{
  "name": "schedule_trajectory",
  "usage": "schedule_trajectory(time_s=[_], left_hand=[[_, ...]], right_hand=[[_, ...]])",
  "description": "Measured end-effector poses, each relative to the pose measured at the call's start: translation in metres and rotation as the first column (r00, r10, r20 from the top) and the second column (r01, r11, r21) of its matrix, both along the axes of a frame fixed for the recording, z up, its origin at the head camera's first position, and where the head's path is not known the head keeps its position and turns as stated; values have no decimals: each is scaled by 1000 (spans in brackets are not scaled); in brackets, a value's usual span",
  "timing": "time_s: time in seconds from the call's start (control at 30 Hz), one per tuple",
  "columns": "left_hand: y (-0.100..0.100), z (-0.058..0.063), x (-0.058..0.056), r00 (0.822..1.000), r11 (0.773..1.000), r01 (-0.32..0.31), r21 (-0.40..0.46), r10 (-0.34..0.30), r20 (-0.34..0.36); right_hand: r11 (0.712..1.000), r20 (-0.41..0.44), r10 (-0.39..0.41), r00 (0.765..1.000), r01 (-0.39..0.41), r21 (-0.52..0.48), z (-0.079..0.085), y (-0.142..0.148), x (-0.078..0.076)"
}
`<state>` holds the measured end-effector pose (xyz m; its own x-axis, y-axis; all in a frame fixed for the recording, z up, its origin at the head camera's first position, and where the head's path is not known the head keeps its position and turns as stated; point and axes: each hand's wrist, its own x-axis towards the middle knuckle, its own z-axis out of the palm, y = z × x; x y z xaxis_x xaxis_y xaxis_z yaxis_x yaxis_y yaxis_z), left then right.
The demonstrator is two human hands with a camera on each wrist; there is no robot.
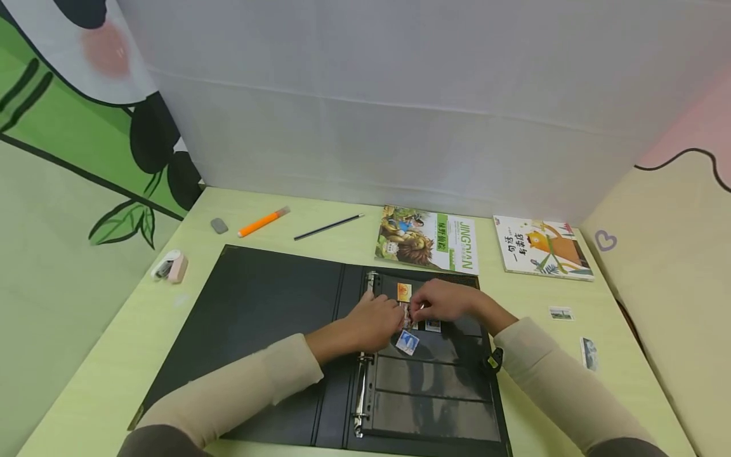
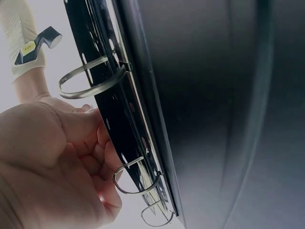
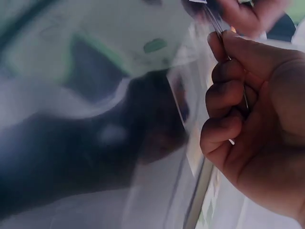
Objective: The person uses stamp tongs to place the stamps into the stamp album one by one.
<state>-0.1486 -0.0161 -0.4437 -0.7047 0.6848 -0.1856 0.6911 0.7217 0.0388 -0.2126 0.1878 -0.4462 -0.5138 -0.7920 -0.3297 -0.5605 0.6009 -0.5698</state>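
Note:
A black ring-binder stamp album (image 1: 271, 311) lies spread out, with a dark pocket page (image 1: 434, 376) on its right side. My right hand (image 1: 448, 299) pinches thin metal tweezers (image 3: 217, 21), whose tips reach the upper part of the page. Close beside them, my left hand (image 1: 374, 322) touches the page with bent fingers; its fingertips are partly hidden, so a grip cannot be made out. Between both hands is a small reddish stamp (image 1: 407, 315), partly covered. An orange stamp (image 1: 404, 292) sits above it, a blue stamp (image 1: 408, 342) lies tilted below, and another stamp (image 1: 433, 325) shows under the right hand.
Two loose stamps, one greenish (image 1: 562, 313) and one grey-blue (image 1: 589, 354), lie right of the album. Behind it are a lion-covered book (image 1: 427, 240), a bear-covered book (image 1: 542, 247), a pencil (image 1: 329, 226), an orange marker (image 1: 263, 222), an eraser (image 1: 219, 225) and a pink-white object (image 1: 170, 266).

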Motion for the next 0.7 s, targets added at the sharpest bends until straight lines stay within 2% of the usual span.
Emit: schedule_trajectory(time_s=[0.13, 0.3, 0.57, 0.7], left_hand=[[0, 1, 0, 1000, 1000, 5, -8, -5, -15], [1, -1, 0, 1000, 1000, 7, 2, -7, -19], [0, -2, -1, 1000, 1000, 3, -1, -3, -7], [0, -3, 0, 1000, 1000, -7, 6, 7, 0]], right_hand=[[1000, 20, 23, 1000, -23, 2, -5, -8, 5], [1000, 43, 0, 999, 0, -3, -7, -9, 8], [1000, -4, 17, 1000, -17, -12, -6, -12, 10], [1000, 10, 11, 1000, -11, -27, -5, -11, 10]])
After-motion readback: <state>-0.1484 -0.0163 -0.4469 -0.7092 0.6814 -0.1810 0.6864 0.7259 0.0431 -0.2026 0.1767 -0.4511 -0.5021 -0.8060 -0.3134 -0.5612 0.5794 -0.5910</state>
